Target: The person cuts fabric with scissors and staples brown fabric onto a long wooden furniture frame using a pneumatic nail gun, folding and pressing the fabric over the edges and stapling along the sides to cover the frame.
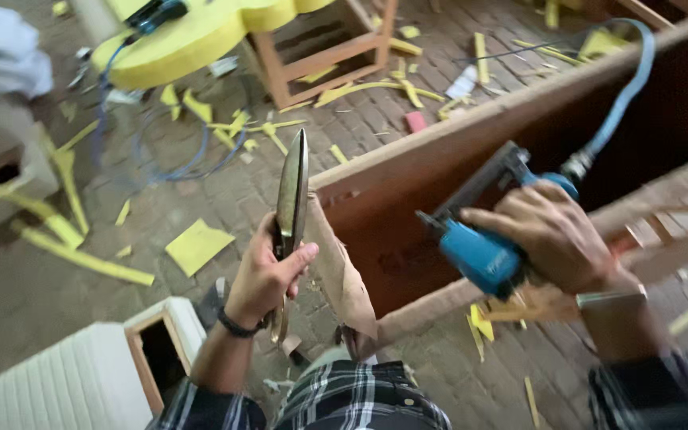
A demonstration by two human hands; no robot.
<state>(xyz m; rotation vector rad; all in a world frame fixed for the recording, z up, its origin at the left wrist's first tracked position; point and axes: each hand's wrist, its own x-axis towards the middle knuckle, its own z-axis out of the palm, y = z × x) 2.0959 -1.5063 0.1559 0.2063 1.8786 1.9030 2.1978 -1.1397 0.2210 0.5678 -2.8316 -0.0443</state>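
Over a brick floor littered w/ yellow foam scraps (pixel 198 245), the person stood at a wooden frame (pixel 408 171). Left hand (pixel 268 275) was closed round the handles of big shears (pixel 291 199), blades shut & pointing up, just left of a brown strip (pixel 342 275) of card or fabric hanging off the frame's corner. Right hand (pixel 555 235) was wrapped tight on a blue stapler (pixel 483 239), air type, nose aimed at the frame's face, blue hose (pixel 623 95) running up & over the top rail. Nose looked close to the wood but contact can't be told; view blurred.

Judgement, to do the fixing well: seat the nose flat & square on the wood before firing, pull the strip taut & smooth first, keep fingers clear of the nose. Shears in the same hand that tends the strip are awkward; keep blades shut & tips pointed away from the face. Mind hose slack so it doesn't drag the tool off line.

Round about: yellow foam slab (pixel 193 32) at top left, small wooden stand (pixel 324 56) beside it, white padded piece (pixel 65 374) at bottom left.
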